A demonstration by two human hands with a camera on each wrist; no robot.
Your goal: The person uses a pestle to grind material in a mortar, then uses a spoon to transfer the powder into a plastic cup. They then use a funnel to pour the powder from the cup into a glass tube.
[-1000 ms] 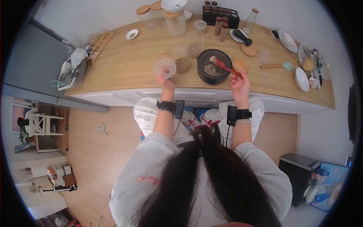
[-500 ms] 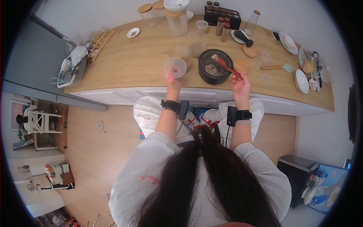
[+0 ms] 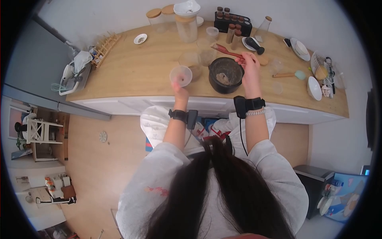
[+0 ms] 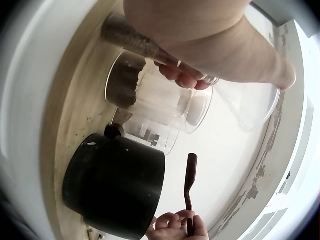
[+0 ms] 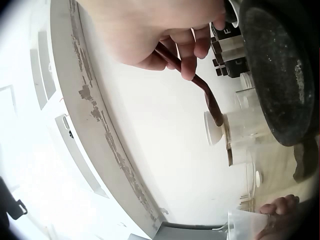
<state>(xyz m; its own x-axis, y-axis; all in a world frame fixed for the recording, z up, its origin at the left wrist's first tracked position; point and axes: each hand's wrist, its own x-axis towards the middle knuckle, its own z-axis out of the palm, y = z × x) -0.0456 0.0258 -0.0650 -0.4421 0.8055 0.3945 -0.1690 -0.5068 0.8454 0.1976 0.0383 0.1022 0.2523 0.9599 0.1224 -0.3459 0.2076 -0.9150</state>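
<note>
My left hand (image 3: 181, 95) grips the upper part of a narrow clear tube (image 4: 131, 41) with brown contents. A translucent funnel (image 4: 252, 107) flares above those fingers; from the head its wide mouth faces up. In my right hand (image 3: 250, 69) the handle of a dark red spoon (image 3: 227, 51) is pinched, and pale ground matter clings to its tip. The spoon is raised over the far rim of a black mortar (image 3: 215, 85), pointing left. Inside the mortar lies a heap of greyish-brown powder (image 3: 224, 79). A glass jar with brown powder (image 4: 121, 82) stands just beyond the left hand.
Behind the mortar, a black pestle (image 3: 259, 50) rests on a white dish. A black rack (image 3: 230, 28) of capped spice tubes and lidded jars (image 3: 187, 34) stand at the back. A spatula (image 3: 288, 75) and white bowl (image 3: 314, 88) lie right, a wooden rack (image 3: 104, 51) left.
The right hand has lifted the spoon out of the mortar, up and to the left. The left hand has shifted rightward with the funnel, nearer the mortar, then slightly back.
</note>
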